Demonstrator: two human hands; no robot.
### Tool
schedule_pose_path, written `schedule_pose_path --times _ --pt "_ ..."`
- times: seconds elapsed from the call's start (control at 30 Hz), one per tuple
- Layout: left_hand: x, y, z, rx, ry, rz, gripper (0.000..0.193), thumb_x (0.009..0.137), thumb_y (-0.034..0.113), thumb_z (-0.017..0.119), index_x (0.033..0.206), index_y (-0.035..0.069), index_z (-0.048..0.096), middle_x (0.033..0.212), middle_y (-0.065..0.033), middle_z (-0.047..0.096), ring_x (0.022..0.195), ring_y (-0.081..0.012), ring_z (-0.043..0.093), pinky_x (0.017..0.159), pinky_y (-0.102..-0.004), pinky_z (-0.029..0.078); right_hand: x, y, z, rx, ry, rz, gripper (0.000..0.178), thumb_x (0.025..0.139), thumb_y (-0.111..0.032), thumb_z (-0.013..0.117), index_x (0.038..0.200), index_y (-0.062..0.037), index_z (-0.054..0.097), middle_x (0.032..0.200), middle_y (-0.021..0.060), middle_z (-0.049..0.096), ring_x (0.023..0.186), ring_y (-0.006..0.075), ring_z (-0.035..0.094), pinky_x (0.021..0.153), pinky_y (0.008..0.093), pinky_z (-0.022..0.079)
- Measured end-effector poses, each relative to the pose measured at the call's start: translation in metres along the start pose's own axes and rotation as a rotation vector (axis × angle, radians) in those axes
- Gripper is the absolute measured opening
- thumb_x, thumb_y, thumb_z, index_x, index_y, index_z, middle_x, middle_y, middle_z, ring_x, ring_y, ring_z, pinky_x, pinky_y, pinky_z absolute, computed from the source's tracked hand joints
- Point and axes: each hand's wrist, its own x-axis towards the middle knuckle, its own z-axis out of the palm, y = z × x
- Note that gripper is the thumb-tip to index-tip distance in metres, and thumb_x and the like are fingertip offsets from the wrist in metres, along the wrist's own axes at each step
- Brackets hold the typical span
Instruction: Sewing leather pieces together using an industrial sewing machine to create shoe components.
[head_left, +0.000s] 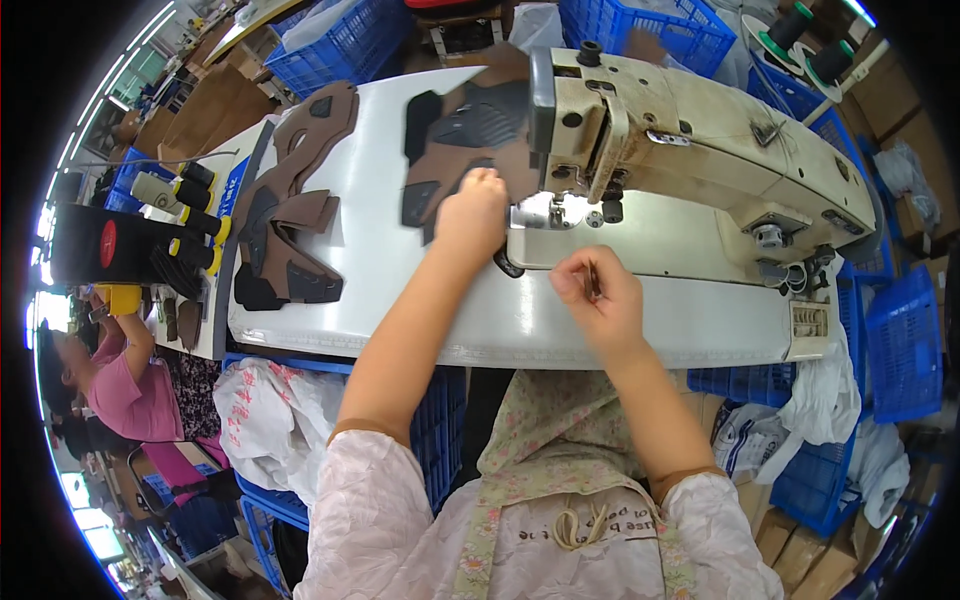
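My left hand (474, 212) is closed at the near edge of a brown and black shoe-upper piece (480, 128). That piece lies flat on the white table, left of the sewing machine's needle area (562, 208), and its outline is slightly blurred. My right hand (606, 300) is held over the table's front part, in front of the machine arm. Its fingers are curled together around a small dark thing, mostly hidden in the palm. More brown and black upper pieces (290, 245) lie overlapped at the left of the table, beyond my left forearm.
The beige sewing machine (690, 130) takes up the right half of the white table (400, 320). Thread cones (205, 222) stand on a side table at left. Blue crates (340, 50) stand behind, with others (905, 340) at right. A co-worker in pink (135, 385) is at far left.
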Motion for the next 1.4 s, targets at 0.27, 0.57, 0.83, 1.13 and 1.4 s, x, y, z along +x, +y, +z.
schedule_pose_path --times 0.27,0.57,0.83,1.13,1.4 --pt "-0.047 -0.014 -0.015 -0.067 0.075 -0.113 0.056 0.072 0.009 0.064 0.126 0.000 0.057 0.130 -0.0117 0.060 0.123 -0.0278 0.054 0.095 -0.0351 0.051 0.009 -0.010 0.035 0.647 -0.188 0.684 0.033 0.101 -0.034 0.052 0.106 -0.0018 0.050 0.085 0.0079 0.060 0.058 0.0083 0.049 0.051 0.0237 0.040" --pt "-0.054 -0.016 -0.008 -0.389 0.272 -0.256 0.107 0.068 0.007 0.073 0.153 0.000 0.010 0.124 -0.0183 0.063 0.119 -0.0344 0.055 0.097 -0.0387 0.046 0.037 0.035 0.081 1.383 0.037 1.211 0.021 0.101 -0.025 0.051 0.103 -0.0044 0.053 0.092 0.0110 0.063 0.064 0.0129 0.051 0.051 0.0247 0.043" --pt "-0.053 -0.016 -0.005 -0.506 0.380 -0.259 0.112 0.068 0.006 0.076 0.153 -0.001 0.004 0.123 -0.0192 0.064 0.119 -0.0361 0.056 0.100 -0.0401 0.044 0.049 0.031 0.098 1.381 0.162 1.212 0.017 0.101 -0.024 0.051 0.096 -0.0074 0.052 0.082 0.0079 0.061 0.061 0.0108 0.048 0.048 0.0228 0.040" --pt "-0.053 -0.015 -0.004 -0.486 0.408 -0.246 0.113 0.068 0.006 0.077 0.153 -0.001 0.004 0.123 -0.0190 0.064 0.118 -0.0366 0.056 0.099 -0.0399 0.044 0.052 0.026 0.108 1.429 0.278 1.189 0.018 0.101 -0.021 0.051 0.097 -0.0037 0.052 0.083 0.0073 0.057 0.061 0.0111 0.047 0.045 0.0222 0.038" --pt "-0.051 -0.013 -0.004 -0.483 0.397 -0.256 0.111 0.068 0.005 0.076 0.153 0.000 0.006 0.123 -0.0182 0.064 0.116 -0.0363 0.057 0.099 -0.0404 0.045 0.052 0.026 0.106 1.393 0.291 1.211 0.014 0.100 -0.020 0.052 0.096 -0.0057 0.052 0.081 0.0055 0.055 0.058 0.0099 0.046 0.043 0.0224 0.036"
